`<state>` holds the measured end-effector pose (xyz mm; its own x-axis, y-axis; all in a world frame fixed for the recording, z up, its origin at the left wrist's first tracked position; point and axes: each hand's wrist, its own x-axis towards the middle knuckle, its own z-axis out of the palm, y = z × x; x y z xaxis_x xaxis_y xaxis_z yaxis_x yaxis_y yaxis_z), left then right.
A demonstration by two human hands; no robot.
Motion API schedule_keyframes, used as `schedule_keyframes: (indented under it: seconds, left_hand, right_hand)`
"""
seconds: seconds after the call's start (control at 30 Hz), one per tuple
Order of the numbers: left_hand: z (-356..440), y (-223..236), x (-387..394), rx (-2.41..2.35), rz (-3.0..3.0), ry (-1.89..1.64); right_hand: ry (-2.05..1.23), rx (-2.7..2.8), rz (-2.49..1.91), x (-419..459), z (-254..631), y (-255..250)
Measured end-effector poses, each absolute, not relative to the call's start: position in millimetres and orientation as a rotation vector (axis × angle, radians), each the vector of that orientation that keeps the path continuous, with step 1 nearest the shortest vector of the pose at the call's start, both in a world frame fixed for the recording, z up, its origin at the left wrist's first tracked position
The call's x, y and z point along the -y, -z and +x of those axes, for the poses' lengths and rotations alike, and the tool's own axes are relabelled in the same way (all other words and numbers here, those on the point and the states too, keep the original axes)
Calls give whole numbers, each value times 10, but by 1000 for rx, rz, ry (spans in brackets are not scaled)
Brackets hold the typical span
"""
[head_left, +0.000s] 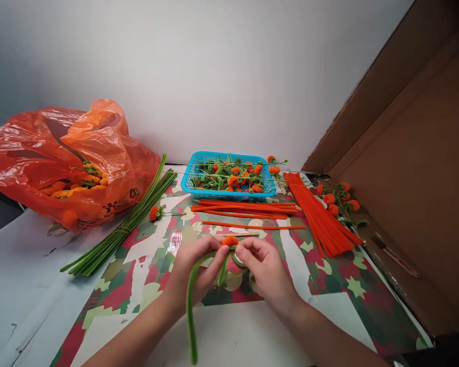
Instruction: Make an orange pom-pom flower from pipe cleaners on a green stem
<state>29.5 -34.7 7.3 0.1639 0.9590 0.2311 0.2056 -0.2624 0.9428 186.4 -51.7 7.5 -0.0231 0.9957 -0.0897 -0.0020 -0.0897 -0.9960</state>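
Between my fingertips is a small orange pumpkin (230,240) of fuzzy pipe cleaner. A green pipe cleaner (192,311) runs under it; one long end curves down over my left hand (199,265), and a shorter piece hangs between the hands. Thumb and fingers of the left hand are pinched at the pumpkin's left side. My right hand (265,265) pinches the green strand just below the pumpkin's right side. A thin wooden stick (248,234) lies just beyond the hands, beside loose orange pipe cleaners (252,226).
A blue basket (229,196) holds several finished pumpkins with green stems. An orange plastic bag (110,193) and a green pipe cleaner bundle (115,234) lie left. To the right are an orange bundle (319,214), more pumpkins (332,209), a pink-handled tool (401,262) and a cardboard wall (416,168).
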Motion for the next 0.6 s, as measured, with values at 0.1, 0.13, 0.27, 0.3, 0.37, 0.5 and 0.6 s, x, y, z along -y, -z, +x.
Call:
schedule_keyframes:
  seconds: [0.1, 0.13, 0.27, 0.3, 0.37, 0.5, 0.6]
  left_hand:
    - [314, -100, 317, -1094, 1295, -1030]
    - [319, -111, 310, -1048, 1196, -993]
    - [319, -143, 304, -957, 985, -947]
    - [316, -146, 305, -947, 968, -938]
    - [310, -149, 306, -936, 956, -914]
    - [319, -171, 302, -967, 945, -889]
    - [346, -197, 309, -1037, 945, -921]
  right_hand:
    - [-829, 1422, -1300, 491, 1939, -149]
    - [-691, 1528, -1277, 484, 1961, -171]
    - [-376, 1857, -1174, 460, 2006, -197]
    - [-345, 1889, -1166, 455, 2007, -190]
    - [-314, 1914, -1157, 449, 2002, -168]
    - [-252, 1923, -1157, 449, 1972, -127]
    - [-232, 1901, -1178, 467, 1935, -105]
